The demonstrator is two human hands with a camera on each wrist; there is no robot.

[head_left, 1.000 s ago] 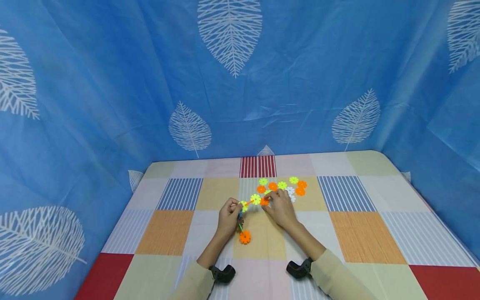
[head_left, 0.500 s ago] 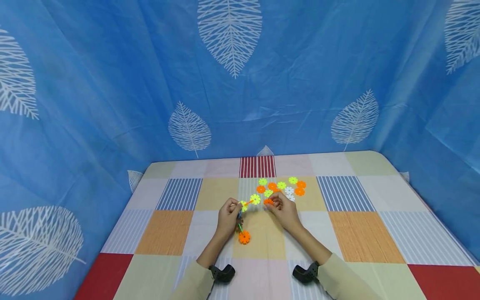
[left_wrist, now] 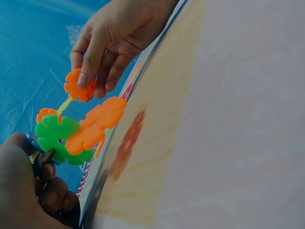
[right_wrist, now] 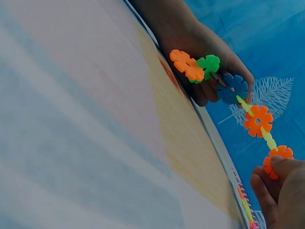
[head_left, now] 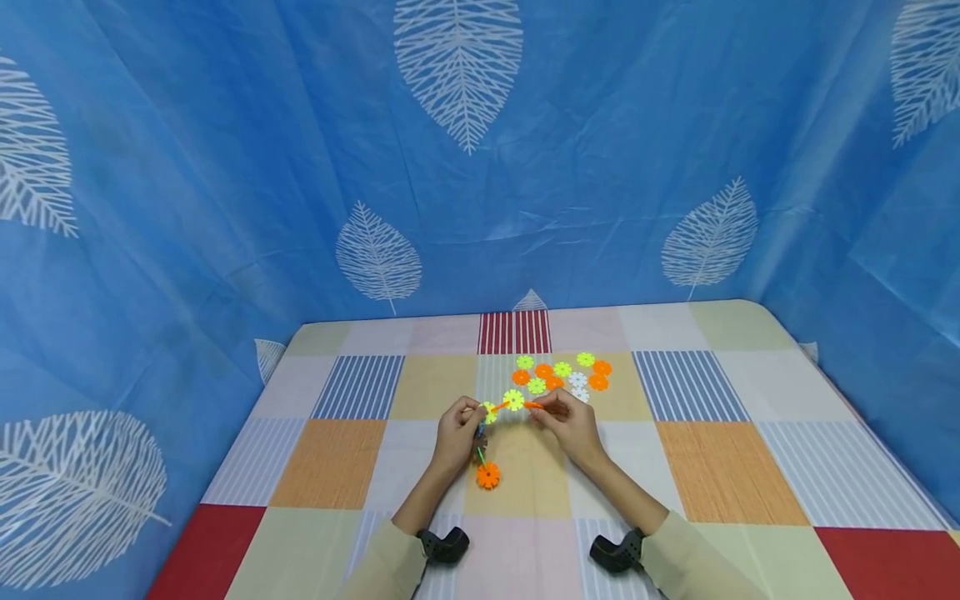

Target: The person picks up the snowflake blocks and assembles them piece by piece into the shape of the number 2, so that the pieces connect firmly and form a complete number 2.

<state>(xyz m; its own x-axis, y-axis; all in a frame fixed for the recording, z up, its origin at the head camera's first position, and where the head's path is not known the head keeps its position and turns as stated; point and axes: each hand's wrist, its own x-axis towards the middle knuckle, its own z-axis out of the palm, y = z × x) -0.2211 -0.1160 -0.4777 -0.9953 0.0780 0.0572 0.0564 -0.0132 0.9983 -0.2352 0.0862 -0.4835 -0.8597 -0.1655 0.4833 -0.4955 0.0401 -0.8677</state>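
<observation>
My left hand [head_left: 454, 437] pinches a chain of flower-shaped interlocking discs near its middle, at a blue disc [right_wrist: 233, 90] and a dark brown one [left_wrist: 42, 163]. Below that hand hang a green disc [left_wrist: 55, 133] and an orange disc [head_left: 488, 476]. From the blue disc the chain runs rightward through yellow and orange discs, raised over the table. With thumb and fingers, my right hand [head_left: 573, 429] pinches an orange disc [right_wrist: 277, 153], edge to edge with the yellow disc [head_left: 513, 400] at the chain's right part. Fingers partly cover the pinched discs.
Just beyond the right hand lie several loose discs: yellow ones such as this yellow disc [head_left: 562, 369], an orange disc [head_left: 602, 367] and a white disc [head_left: 577, 379]. A patchwork cloth [head_left: 420, 533] covers the table. Blue leaf-printed curtain [head_left: 570, 167] surrounds it.
The right hand drew back slightly from the loose discs with the orange disc, turned it edge-on and brought it to the chain's yellow disc. The left hand stays nearly still.
</observation>
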